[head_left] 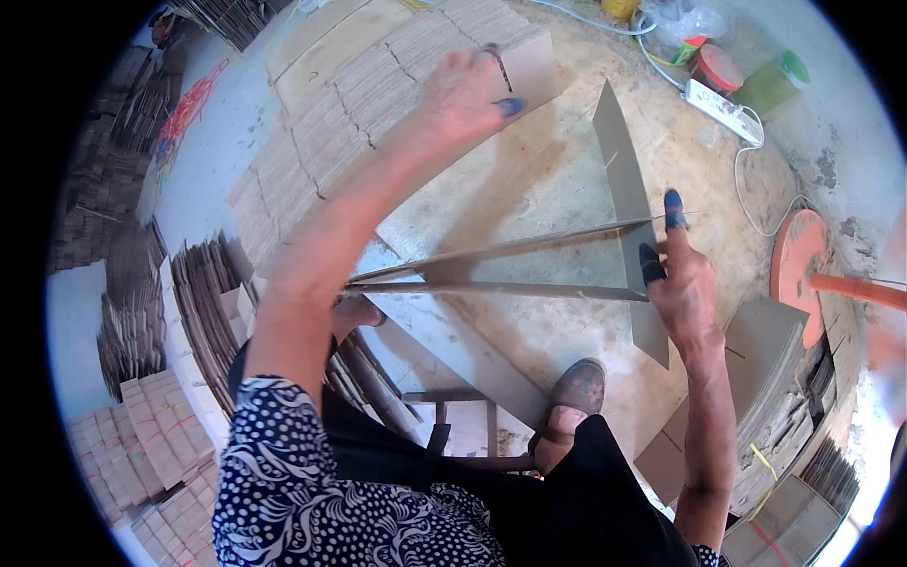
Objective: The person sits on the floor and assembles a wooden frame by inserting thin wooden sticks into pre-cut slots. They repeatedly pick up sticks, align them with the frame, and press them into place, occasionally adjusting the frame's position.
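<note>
My left hand (465, 93) reaches over a long row of tightly packed cardboard strips (331, 132) at the upper left. Its thumb is apart from the fingers, and dark covers sit on two fingertips; motion blurs it slightly. On the right, my right hand (684, 288) grips a cardboard divider (633, 250) with thumb and forefinger, both in dark blue finger covers. The divider has one cross strip standing on edge. Two long strips (510, 250) run from it leftward, converging near my left forearm. Whether the strips are slotted together is hard to see.
Bundled cardboard stacks (142, 435) lie at the lower left, more cardboard (746, 378) at the right. A white power strip (723, 109), a green container (775, 83) and a red-lidded tub (716, 71) stand at the upper right. An orange disc (798, 269) is beside the wall.
</note>
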The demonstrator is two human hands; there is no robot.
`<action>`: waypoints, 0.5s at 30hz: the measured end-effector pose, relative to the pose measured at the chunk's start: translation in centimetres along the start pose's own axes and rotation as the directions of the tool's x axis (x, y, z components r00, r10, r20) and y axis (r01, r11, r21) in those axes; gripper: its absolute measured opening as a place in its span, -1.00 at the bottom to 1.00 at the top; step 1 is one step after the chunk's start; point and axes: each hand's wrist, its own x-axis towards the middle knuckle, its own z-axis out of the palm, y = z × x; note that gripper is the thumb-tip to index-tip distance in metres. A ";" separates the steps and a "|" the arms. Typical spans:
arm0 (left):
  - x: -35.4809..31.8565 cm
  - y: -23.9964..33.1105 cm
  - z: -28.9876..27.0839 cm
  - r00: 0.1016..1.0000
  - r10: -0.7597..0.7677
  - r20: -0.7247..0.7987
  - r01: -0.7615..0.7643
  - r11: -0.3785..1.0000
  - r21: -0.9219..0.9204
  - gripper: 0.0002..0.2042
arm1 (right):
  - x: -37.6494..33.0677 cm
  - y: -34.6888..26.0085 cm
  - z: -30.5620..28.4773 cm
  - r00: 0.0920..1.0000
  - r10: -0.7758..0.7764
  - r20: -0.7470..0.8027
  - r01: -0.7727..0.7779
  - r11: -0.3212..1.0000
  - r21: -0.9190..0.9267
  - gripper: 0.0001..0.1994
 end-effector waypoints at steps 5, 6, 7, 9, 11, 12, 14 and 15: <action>2.7 -8.3 -0.4 0.983 0.086 -0.160 -0.058 0.984 0.169 -0.65 | 2.5 1.9 3.1 0.997 -0.068 0.041 0.069 0.997 -0.032 -0.21; 2.3 -8.1 -2.4 0.987 -0.088 -0.136 0.096 0.994 0.053 -0.70 | 2.2 1.7 3.3 0.996 -0.069 0.050 0.067 0.997 0.042 -0.19; 1.7 -8.0 -3.3 0.994 -0.077 -0.076 0.079 0.996 0.030 -0.72 | 1.9 1.7 3.2 0.996 -0.068 0.056 0.061 0.992 0.107 -0.18; -0.1 -7.6 -4.3 0.998 -0.051 0.045 0.052 0.998 -0.026 -0.77 | 1.2 2.0 3.0 0.996 -0.091 0.023 0.086 0.983 0.163 -0.16; -2.2 -6.8 -2.7 0.958 0.069 0.278 -0.036 0.992 -0.122 -0.80 | 0.5 2.0 2.6 0.996 -0.092 0.016 0.088 0.981 0.173 -0.15; -3.2 -6.0 -1.9 0.913 0.140 0.382 -0.075 0.981 -0.180 -0.81 | 0.3 1.8 1.9 0.997 -0.079 0.020 0.075 0.985 0.156 -0.14; -5.4 -3.3 -0.9 0.909 0.150 0.390 -0.095 0.983 -0.156 -0.84 | 0.0 1.3 1.1 0.997 -0.071 0.007 0.069 0.991 0.118 -0.14; -6.3 -2.3 -0.2 0.908 0.156 0.389 -0.096 0.981 -0.171 -0.86 | -0.2 1.0 0.8 0.997 -0.076 -0.008 0.076 0.993 0.095 -0.14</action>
